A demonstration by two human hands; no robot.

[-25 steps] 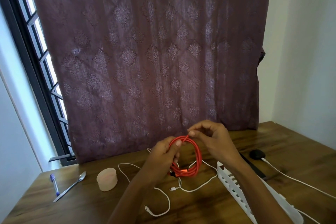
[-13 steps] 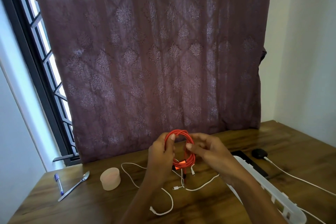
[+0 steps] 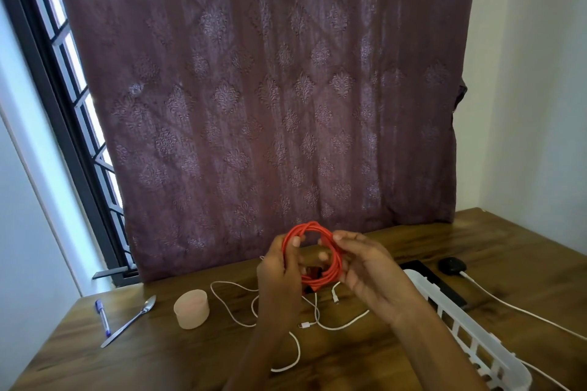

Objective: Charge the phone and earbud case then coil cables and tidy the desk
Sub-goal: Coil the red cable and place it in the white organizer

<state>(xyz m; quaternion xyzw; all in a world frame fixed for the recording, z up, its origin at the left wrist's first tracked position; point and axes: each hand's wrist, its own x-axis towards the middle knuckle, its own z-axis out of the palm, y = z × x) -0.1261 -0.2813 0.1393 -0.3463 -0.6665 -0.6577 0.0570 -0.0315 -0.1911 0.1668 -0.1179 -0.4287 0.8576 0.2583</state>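
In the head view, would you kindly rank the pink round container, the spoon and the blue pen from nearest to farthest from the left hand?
From the left hand:
1. pink round container, on the desk just to the hand's left.
2. spoon, farther left, lying slantwise.
3. blue pen, beyond the spoon, nearest the desk's left edge.

Left hand (image 3: 278, 270), right hand (image 3: 368, 270), forearms bare (nails short).
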